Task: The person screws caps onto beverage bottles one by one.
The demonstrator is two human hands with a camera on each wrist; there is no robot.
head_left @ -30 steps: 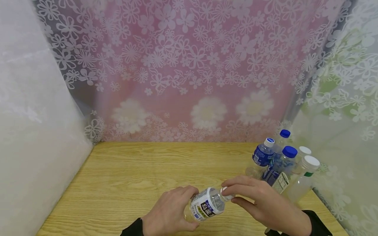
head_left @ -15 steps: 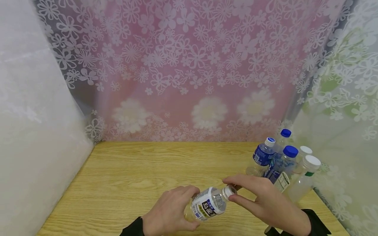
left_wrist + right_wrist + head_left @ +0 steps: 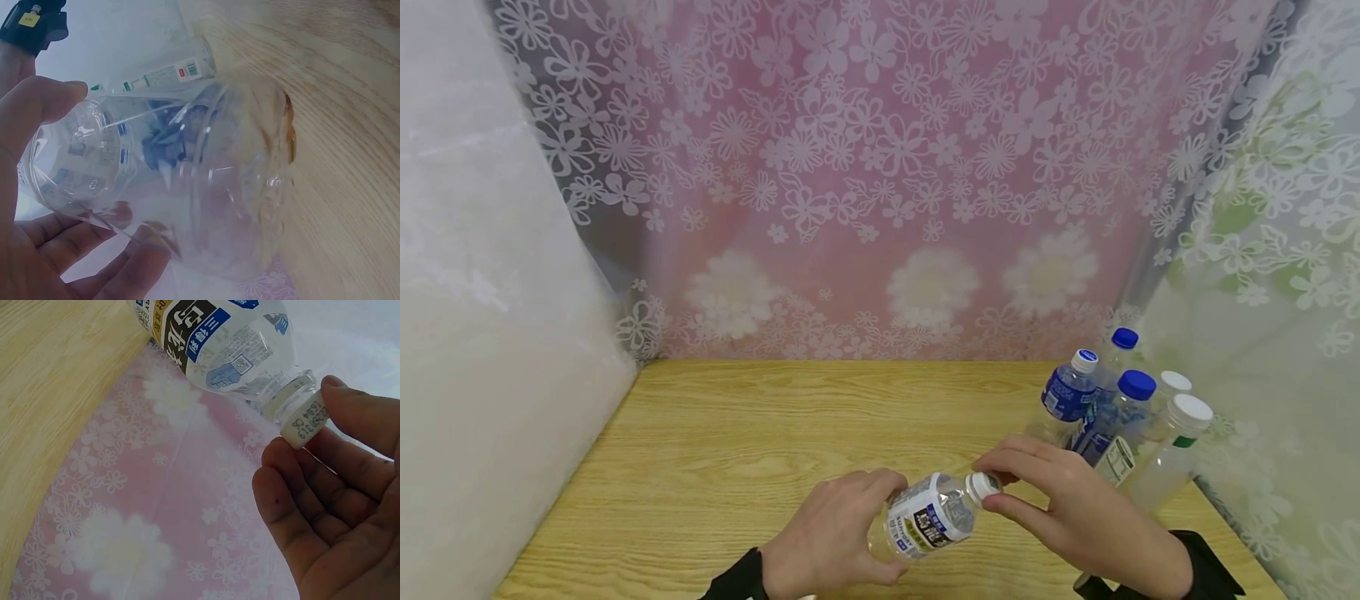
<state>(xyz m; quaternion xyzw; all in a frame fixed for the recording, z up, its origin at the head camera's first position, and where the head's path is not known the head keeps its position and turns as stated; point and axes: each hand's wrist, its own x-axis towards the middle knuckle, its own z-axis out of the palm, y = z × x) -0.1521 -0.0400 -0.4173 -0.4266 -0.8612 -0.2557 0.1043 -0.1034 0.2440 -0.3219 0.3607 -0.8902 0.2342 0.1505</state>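
My left hand [image 3: 835,533] grips the body of a clear plastic bottle [image 3: 921,521] with a white, blue and black label. The bottle lies tilted above the table, neck to the right, and a little pale yellowish liquid shows near its base in the left wrist view. At the neck, my right hand [image 3: 1075,508] pinches the white cap [image 3: 305,419] between thumb and fingers. Printed characters mark the cap's side. Whether its thread is engaged, I cannot tell. In the left wrist view, the thumb and fingers of the left hand wrap the bottle [image 3: 206,169] from both sides.
Several upright bottles crowd the table's right side, including a blue-labelled one [image 3: 1067,396], a blue-capped one [image 3: 1135,387] and a white-capped one [image 3: 1189,417]. They stand just behind my right hand. The wooden table [image 3: 737,433] meets a pink flowered curtain [image 3: 887,167] at the back.
My right hand's fingers have shifted on the cap: they covered it a second ago, and now it shows between thumb and fingers. The left hand and bottle have barely moved.
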